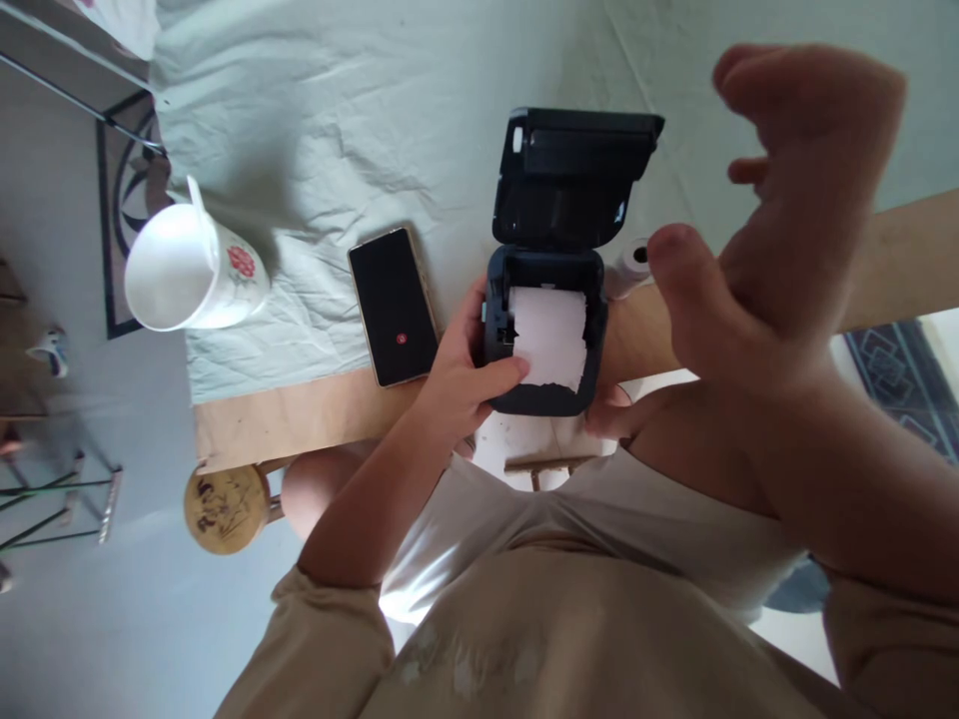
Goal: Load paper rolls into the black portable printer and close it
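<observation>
Paper roll (549, 338) seated in the open printer (545, 340) at the desk's near edge, we are gripping it left-handed (465, 374), right hand (779, 200) lifted empty, fingers loosely curled.

Your black printer (545, 330) holds white paper (549, 337); at nine o'clock lie a black phone (394, 307) with a red dot and a white mug (193, 270) with red flower; pale green cloth (337, 130) covers the tan tabletop (300, 414).
</observation>
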### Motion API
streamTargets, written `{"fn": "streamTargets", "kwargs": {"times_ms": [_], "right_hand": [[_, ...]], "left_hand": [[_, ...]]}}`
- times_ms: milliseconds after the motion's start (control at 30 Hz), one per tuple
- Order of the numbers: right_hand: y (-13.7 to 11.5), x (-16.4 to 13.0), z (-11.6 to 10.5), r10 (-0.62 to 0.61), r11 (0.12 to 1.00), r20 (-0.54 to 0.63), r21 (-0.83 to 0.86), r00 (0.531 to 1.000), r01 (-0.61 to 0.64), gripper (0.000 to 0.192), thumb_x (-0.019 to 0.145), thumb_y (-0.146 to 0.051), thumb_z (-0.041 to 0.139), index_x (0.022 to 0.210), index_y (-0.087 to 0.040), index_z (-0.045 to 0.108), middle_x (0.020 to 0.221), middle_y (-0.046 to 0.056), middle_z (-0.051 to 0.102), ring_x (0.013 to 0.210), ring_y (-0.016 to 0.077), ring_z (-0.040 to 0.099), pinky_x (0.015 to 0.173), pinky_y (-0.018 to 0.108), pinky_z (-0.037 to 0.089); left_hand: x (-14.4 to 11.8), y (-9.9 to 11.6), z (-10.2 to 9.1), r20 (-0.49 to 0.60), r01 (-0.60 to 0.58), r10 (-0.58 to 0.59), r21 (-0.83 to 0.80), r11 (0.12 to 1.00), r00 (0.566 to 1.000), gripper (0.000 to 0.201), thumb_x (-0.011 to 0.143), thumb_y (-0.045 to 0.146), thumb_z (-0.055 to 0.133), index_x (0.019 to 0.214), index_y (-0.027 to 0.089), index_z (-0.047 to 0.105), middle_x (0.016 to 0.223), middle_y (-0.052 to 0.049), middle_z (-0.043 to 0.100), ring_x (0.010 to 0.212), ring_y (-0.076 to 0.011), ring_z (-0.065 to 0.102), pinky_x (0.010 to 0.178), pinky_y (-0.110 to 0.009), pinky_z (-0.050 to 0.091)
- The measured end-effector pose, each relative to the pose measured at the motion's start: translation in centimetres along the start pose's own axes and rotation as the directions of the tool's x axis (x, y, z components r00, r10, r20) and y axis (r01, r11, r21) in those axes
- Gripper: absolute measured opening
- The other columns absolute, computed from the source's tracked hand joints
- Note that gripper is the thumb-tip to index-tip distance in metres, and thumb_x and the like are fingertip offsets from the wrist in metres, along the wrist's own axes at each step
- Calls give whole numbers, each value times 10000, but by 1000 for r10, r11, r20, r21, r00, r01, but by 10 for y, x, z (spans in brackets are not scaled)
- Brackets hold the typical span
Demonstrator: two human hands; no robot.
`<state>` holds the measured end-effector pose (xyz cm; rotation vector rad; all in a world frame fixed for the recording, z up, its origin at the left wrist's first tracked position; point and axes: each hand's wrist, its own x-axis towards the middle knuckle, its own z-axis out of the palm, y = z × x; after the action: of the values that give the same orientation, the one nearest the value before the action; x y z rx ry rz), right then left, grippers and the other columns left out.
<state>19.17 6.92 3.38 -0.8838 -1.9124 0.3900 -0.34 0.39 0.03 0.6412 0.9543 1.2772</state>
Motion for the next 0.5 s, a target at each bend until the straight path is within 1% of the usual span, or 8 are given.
{"fn": "streamTargets", "kwargs": {"times_ms": [33,67,133,167,233,300,400,500], "right_hand": [[0,0,-1,29,998,23,64,999,-31,480,955,-321,515,1412,-200,432,1455,86,443,1396,166,518,1213,342,445],[0,0,-1,38,990,25,134,999,-41,474,959,-318,509,1418,-233,423,1465,63,425,1360,148,557,1221,336,444],[1,-1,1,38,975,-16,220,999,-33,380,960,-292,500,1337,-252,496,1369,35,502,1238,121,629,1180,335,478],[2,-2,1,13,976,-30,217,999,-6,337,952,-278,510,1285,-232,537,1298,36,557,1204,121,639,1144,334,497],[5,-4,3,-77,985,15,154,997,74,313,926,-264,553,1227,-181,576,1199,60,639,1232,153,627,1101,340,518],[7,-5,6,-154,988,120,46,981,150,341,908,-306,599,1216,-162,574,1211,80,666,1291,199,608,1124,394,518],[4,-7,10,-176,972,259,-104,950,209,402,920,-440,592,1236,-193,556,1323,88,636,1308,239,610,1099,482,525],[-4,-8,12,-136,972,329,-137,934,190,402,948,-489,544,1258,-234,536,1366,87,611,1276,208,630,1045,453,542]], "left_hand": [[0,0,0,0,5,-5,0,1000,1000,651,606,181,903,1198,242,638,905,25,728,745,-110,697,644,-178,586],[0,1,0,-4,11,-11,-1,1000,1000,657,605,177,898,1203,239,632,889,27,722,732,-107,693,646,-183,587],[0,2,1,-22,10,-10,-17,1000,1000,655,601,174,891,1196,230,625,857,32,706,698,-96,676,639,-182,583],[-1,2,2,-29,13,-14,-28,1000,999,656,593,166,890,1188,228,620,849,36,700,682,-89,667,627,-176,577],[-2,4,4,-29,40,-41,-37,998,999,677,580,143,889,1190,232,608,836,41,692,664,-89,663,597,-171,567],[-3,5,5,-7,56,-56,-41,998,998,706,578,131,892,1211,245,601,825,44,686,647,-95,663,561,-170,553],[-3,3,4,25,36,-35,-69,997,999,669,609,184,912,1207,262,622,840,39,691,631,-88,654,560,-170,557],[-2,1,2,13,-10,11,-86,996,1000,463,695,381,899,1074,226,684,847,15,693,639,-79,648,569,-160,559]]}}
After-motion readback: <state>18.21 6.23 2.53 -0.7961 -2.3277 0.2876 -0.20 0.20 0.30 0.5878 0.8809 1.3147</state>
